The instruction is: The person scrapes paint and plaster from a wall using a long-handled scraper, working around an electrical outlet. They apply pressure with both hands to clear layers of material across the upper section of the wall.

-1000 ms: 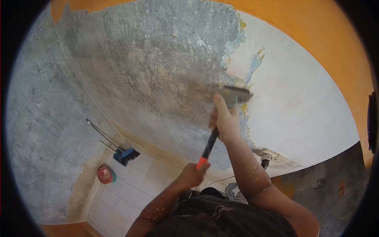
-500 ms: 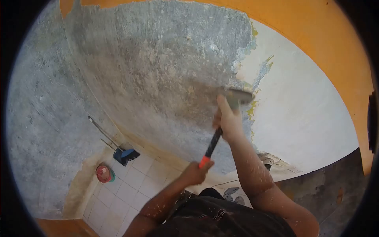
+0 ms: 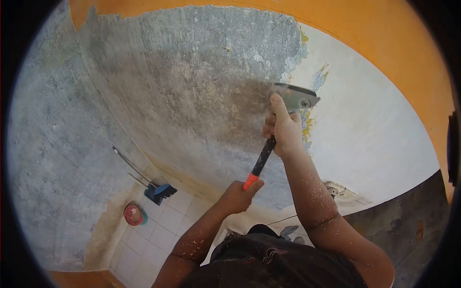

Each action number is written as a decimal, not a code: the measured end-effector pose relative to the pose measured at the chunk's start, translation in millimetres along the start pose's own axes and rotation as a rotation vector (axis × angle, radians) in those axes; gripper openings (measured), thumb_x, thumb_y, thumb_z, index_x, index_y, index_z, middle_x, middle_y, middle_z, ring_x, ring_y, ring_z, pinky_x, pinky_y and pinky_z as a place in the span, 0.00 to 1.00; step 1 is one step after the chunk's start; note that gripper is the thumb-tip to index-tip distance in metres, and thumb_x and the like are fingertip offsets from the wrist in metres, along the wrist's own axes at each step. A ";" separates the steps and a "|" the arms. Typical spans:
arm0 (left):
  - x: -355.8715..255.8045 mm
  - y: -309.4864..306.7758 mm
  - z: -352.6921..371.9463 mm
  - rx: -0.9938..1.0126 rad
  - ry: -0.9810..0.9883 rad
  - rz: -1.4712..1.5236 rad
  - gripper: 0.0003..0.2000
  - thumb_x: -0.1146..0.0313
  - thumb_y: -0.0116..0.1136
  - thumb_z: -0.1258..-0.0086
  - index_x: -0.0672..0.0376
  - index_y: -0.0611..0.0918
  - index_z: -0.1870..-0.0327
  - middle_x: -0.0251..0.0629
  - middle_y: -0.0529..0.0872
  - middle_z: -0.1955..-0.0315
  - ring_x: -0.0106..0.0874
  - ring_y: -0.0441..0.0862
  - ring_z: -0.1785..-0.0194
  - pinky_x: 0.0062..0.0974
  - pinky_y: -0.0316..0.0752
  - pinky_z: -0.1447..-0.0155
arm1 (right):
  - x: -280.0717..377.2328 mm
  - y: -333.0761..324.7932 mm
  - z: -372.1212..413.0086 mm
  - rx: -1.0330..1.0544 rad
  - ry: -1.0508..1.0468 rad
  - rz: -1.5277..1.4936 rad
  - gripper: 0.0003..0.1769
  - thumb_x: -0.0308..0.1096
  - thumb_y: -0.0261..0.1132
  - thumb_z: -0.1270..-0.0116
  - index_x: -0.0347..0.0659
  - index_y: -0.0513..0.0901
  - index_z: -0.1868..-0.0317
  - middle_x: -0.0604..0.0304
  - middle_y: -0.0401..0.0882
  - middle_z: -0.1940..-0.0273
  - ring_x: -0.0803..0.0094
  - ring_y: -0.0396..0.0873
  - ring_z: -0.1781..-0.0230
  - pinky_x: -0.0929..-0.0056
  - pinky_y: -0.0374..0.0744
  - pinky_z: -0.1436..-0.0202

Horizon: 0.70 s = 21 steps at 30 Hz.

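Observation:
A long-handled scraper (image 3: 297, 100) with a wide green-grey head and a black handle lies against the wall (image 3: 192, 91). My right hand (image 3: 286, 128) is closed round it just below the head, the thumb laid along the head. Lower down, my left hand (image 3: 238, 197) wraps the orange-red end of the handle. The scraper's blade edge is at the border between rough grey bare wall and the smooth white coating (image 3: 365, 110). Thin yellow-green flakes of paint show along that ragged border. Pale chips stick to both forearms.
A broom and blue dustpan (image 3: 156, 192) lean in the corner at the lower left. Beside them, a red and green bucket (image 3: 135, 214) stands on white floor tiles (image 3: 163, 228). A wall socket (image 3: 333, 192) in a broken recess sits at the lower right, with a cable near it.
The scraper head and my right hand have moved up the wall. My left hand has followed slightly upward with the handle's end. The view has shifted a little.

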<state>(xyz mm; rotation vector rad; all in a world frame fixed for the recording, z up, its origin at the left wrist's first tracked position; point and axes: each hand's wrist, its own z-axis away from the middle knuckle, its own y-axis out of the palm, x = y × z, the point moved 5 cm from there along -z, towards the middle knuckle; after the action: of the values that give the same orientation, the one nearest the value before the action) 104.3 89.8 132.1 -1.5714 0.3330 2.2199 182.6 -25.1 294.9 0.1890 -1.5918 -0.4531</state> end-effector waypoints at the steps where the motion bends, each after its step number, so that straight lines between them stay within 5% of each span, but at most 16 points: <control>1: 6.8 4.4 4.0 0.003 -0.040 0.001 0.23 0.49 0.54 0.33 0.55 0.71 0.84 0.25 0.68 0.90 0.19 0.67 0.88 0.21 0.61 0.83 | -5.6 -3.7 4.4 0.001 -0.006 -0.006 0.14 0.44 0.63 0.36 0.49 0.66 0.69 0.74 0.56 0.86 0.82 0.56 0.89 0.77 0.58 0.85; 6: 38.4 16.2 2.7 0.034 -0.136 0.030 0.23 0.48 0.55 0.34 0.56 0.72 0.83 0.25 0.69 0.89 0.19 0.67 0.87 0.23 0.62 0.82 | -31.9 -22.7 12.2 -0.101 0.028 0.045 0.16 0.44 0.62 0.36 0.50 0.65 0.74 0.74 0.56 0.86 0.82 0.56 0.89 0.78 0.58 0.85; 7: 19.7 7.9 3.1 -0.020 -0.113 0.000 0.22 0.50 0.55 0.34 0.56 0.71 0.83 0.25 0.69 0.89 0.20 0.67 0.88 0.22 0.61 0.83 | -22.9 -17.3 3.8 -0.021 -0.016 0.062 0.16 0.45 0.61 0.35 0.44 0.70 0.56 0.69 0.61 0.84 0.79 0.60 0.89 0.76 0.61 0.86; 10: -15.7 -12.0 -0.6 -0.005 -0.004 -0.011 0.22 0.50 0.55 0.34 0.56 0.71 0.83 0.25 0.69 0.89 0.19 0.67 0.87 0.22 0.61 0.83 | 9.1 5.4 -2.0 0.002 -0.049 -0.031 0.16 0.45 0.61 0.35 0.44 0.70 0.55 0.69 0.62 0.84 0.80 0.60 0.88 0.77 0.61 0.85; 14: 18.3 -0.5 8.6 -0.049 -0.028 -0.156 0.22 0.49 0.56 0.35 0.58 0.74 0.82 0.27 0.70 0.89 0.19 0.68 0.86 0.22 0.62 0.81 | -19.5 -23.2 12.6 -0.094 0.015 -0.104 0.13 0.43 0.61 0.35 0.46 0.68 0.62 0.70 0.61 0.83 0.80 0.59 0.88 0.77 0.61 0.85; 21: -15.4 -5.9 5.3 -0.015 0.000 -0.179 0.26 0.46 0.55 0.36 0.63 0.75 0.81 0.34 0.73 0.89 0.25 0.72 0.84 0.27 0.66 0.77 | 6.5 -14.5 6.0 -0.061 -0.061 -0.086 0.17 0.46 0.62 0.36 0.49 0.65 0.73 0.73 0.57 0.85 0.82 0.56 0.89 0.77 0.58 0.85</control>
<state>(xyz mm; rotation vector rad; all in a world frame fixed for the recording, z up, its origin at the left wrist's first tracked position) 107.0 94.5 148.6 -1.5445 0.1687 2.0903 174.0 -39.7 294.9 0.1993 -1.6313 -0.5782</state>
